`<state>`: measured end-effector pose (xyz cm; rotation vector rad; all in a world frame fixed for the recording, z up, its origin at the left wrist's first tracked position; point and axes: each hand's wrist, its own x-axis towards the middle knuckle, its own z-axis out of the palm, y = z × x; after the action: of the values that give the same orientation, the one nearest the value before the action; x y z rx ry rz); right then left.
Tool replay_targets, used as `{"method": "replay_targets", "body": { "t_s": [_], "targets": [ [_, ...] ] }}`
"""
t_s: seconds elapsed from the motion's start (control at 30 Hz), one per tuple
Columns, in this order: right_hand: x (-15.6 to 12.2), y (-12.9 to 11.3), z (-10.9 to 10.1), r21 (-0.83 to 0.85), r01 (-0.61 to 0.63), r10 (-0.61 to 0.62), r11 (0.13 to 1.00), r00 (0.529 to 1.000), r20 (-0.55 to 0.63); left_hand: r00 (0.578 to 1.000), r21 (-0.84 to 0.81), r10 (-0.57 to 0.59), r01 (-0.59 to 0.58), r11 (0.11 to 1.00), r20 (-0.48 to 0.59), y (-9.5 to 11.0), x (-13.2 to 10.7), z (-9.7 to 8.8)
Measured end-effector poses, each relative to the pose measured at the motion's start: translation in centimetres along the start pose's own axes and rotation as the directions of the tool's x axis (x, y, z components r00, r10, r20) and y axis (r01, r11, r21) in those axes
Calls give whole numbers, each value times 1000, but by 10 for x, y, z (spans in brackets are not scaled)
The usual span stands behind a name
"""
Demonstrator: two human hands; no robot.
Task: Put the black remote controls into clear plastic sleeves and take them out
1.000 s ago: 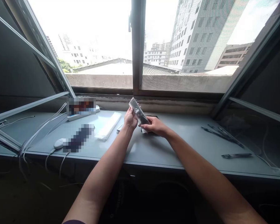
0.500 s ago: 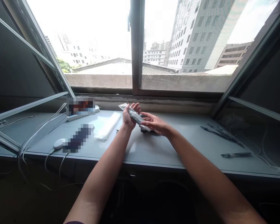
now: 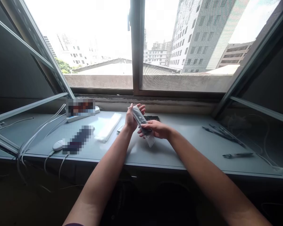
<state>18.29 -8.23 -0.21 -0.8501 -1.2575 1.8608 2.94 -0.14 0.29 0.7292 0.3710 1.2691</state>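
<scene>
A white mouse (image 3: 58, 145) lay on the left of the grey surface (image 3: 191, 141). Above its middle, the left hand (image 3: 131, 119) gripped the top of a bagged remote (image 3: 139, 117). The right hand (image 3: 157, 129) grasped its lower part. A pen (image 3: 237, 155) lay right.

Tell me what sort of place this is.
Probably an upper-floor office or workroom in a city: a grey ledge under a wide window, with a computer mouse and white cables on it.
</scene>
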Motion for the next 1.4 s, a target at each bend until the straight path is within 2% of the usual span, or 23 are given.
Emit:
{"method": "replay_targets", "body": {
  "t_s": [0.07,0.17,0.27,0.33,0.4,0.5,0.63,0.73,0.83,1.0,1.1,1.2,1.27,1.4],
  "targets": [
    [0,1,1,-2,4,-4,1000,1000,9,1000,-20,14,-14,1000,0,1,3,-3],
    [2,3,2,21,8,-7,1000,999,-34,999,35,-36,36,999,13,-1,4,-5],
    [4,4,4,61,35,-28,998,993,-111,988,122,-120,108,987,98,-5,0,-4],
    [5,3,4,77,68,-56,995,987,-148,968,145,-184,160,976,169,-8,-4,-3],
    [5,2,4,79,90,-77,993,984,-161,957,146,-213,186,972,198,-9,-6,-2],
    [3,0,4,42,76,-69,996,987,-143,979,117,-132,114,987,156,-7,-5,-1],
    [1,0,6,-24,-19,17,1000,997,-79,999,16,18,-19,1000,51,2,1,-2],
    [1,1,6,-43,-43,40,998,997,-70,999,-32,33,-32,999,8,6,3,-5],
    [3,1,4,-34,17,-21,999,993,-114,999,-5,-37,38,999,22,4,3,-8],
    [4,-1,1,14,83,-79,996,978,-192,979,156,-175,157,975,107,-6,-1,-8],
    [5,-3,2,28,112,-101,993,958,-267,954,183,-231,196,963,191,-9,-6,-6],
    [6,-4,3,30,137,-122,990,949,-290,926,252,-285,222,942,249,-9,-8,-4],
    [7,-3,2,31,126,-114,992,957,-267,931,268,-249,176,947,268,-8,-7,-4],
    [5,0,1,-13,50,-52,999,987,-154,975,148,-52,20,989,216,-4,-2,-4]
  ]
}}
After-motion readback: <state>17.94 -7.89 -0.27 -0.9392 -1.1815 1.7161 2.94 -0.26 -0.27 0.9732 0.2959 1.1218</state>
